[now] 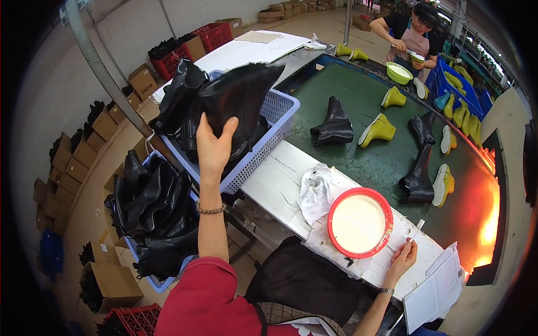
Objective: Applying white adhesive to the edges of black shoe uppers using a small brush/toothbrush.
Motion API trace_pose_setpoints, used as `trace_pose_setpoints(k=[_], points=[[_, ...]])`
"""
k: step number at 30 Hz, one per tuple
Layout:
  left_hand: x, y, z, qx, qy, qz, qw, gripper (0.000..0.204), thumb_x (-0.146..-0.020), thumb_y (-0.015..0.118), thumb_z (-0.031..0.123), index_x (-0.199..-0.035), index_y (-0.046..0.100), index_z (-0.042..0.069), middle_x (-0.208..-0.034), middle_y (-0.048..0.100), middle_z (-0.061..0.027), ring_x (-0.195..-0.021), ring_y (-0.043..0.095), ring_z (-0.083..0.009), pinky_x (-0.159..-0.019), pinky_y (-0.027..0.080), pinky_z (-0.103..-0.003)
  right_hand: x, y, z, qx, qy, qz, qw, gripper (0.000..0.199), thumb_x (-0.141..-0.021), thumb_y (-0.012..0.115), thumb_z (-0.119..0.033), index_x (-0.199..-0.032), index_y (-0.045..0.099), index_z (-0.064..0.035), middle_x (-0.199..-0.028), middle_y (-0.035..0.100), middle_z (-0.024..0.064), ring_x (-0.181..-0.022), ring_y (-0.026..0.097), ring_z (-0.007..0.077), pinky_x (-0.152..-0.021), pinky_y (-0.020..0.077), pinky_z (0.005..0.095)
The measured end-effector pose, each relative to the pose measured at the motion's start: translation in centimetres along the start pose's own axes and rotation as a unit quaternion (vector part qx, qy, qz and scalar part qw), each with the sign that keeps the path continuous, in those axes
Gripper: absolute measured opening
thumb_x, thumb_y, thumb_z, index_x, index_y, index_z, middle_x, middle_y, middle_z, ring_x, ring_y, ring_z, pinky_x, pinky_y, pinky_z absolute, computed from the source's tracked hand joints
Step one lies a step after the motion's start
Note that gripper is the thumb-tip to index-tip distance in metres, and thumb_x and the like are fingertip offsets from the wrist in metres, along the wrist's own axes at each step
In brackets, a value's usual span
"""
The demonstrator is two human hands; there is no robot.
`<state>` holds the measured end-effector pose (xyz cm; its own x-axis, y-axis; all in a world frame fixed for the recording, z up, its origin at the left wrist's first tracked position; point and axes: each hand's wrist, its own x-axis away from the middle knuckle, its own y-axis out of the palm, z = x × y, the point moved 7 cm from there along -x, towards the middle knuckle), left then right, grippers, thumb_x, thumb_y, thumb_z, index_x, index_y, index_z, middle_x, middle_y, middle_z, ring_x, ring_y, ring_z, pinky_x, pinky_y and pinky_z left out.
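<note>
A floppy black boot top (238, 101) hangs lifted over the blue basket (280, 120) full of more black ones.

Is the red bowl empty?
No, the red bowl is filled with a creamy white liquid, next to the right hand holding a brush.

On the green belt (358, 112) stand three black boots: one (334, 123) near the basket, two more (420, 130) (417, 179) farther right. Yellow-green lasts on the belt number perhaps eight, though those at the far edge blur together. There are two blue mesh baskets (274, 120) (157, 280) of black boot uppers, one red-rimmed bowl (360, 222), one green bowl (399, 73), one white rag (315, 190), and two red crates (213, 35) (131, 320).
</note>
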<state>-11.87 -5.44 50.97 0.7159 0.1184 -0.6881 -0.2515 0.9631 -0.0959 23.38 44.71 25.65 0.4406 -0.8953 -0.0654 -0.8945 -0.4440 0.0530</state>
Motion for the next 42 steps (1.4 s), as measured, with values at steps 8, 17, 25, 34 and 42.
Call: trace_pose_setpoints(k=[8, 17, 25, 34, 42], points=[[6.4, 2.7, 1.5, 0.306, -0.294, -0.151, 0.893, 0.035, -0.099, 0.07, 0.024, -0.124, 0.063, -0.001, -0.097, 0.073, -0.0062, -0.069, 0.068, -0.0114, -0.046, 0.05, -0.025, -0.1, -0.2, 0.1, 0.009, -0.01, -0.004, 1.0, 0.019, -0.109, 0.054, -0.02, -0.112, 0.064, -0.0034, -0.072, 0.05, -0.0053, -0.049, 0.037, 0.0001, -0.039, 0.0282, 0.018], [12.9, 3.0, -1.1, 0.0, -0.159, -0.228, 0.96, 0.055, -0.085, 0.075, -0.006, -0.137, 0.059, 0.001, -0.117, 0.073, -0.009, -0.106, 0.071, -0.0219, -0.092, 0.055, -0.031, -0.1, -0.1, 0.2, 0.032, 0.0, 0.007, 0.999, 0.021, -0.11, 0.054, -0.023, -0.113, 0.065, -0.005, -0.072, 0.05, -0.0065, -0.05, 0.037, -0.0005, -0.039, 0.0286, 0.0171], [15.9, 5.6, -3.8, -0.178, -0.07, -0.49, 0.851, 0.091, -0.074, 0.089, 0.02, -0.154, 0.046, 0.008, -0.147, 0.055, -0.0218, -0.139, 0.048, -0.0388, -0.117, 0.039, -0.045, 0.3, 0.4, -3.5, 0.071, -0.027, -0.082, 0.994, 0.024, -0.107, 0.06, -0.019, -0.118, 0.071, -0.0014, -0.087, 0.061, 0.0003, -0.061, 0.046, 0.0029, -0.053, 0.0379, 0.0216], [13.2, 14.8, -9.8, -0.201, -0.105, -0.437, 0.87, 0.133, -0.064, 0.094, 0.046, -0.163, 0.017, -0.001, -0.145, 0.05, -0.0348, -0.131, 0.053, -0.0457, -0.108, 0.045, -0.05, 4.5, 6.6, -13.1, 0.432, -0.23, -0.158, 0.858, 0.011, -0.087, 0.081, -0.02, -0.094, 0.079, -0.0114, -0.082, 0.068, 0.002, -0.073, 0.067, 0.0195, -0.061, 0.0504, 0.0331], [10.8, 13.2, -4.8, -0.188, -0.118, -0.37, 0.902, 0.086, -0.073, 0.071, 0.014, -0.151, 0.041, -0.002, -0.12, 0.07, -0.0291, -0.111, 0.07, -0.0406, -0.1, 0.053, -0.042, 5.0, 7.7, -14.9, 0.494, -0.315, -0.197, 0.786, 0.01, -0.085, 0.08, -0.019, -0.09, 0.078, -0.0113, -0.081, 0.066, 0.002, -0.071, 0.065, 0.0226, -0.06, 0.0504, 0.0368]])
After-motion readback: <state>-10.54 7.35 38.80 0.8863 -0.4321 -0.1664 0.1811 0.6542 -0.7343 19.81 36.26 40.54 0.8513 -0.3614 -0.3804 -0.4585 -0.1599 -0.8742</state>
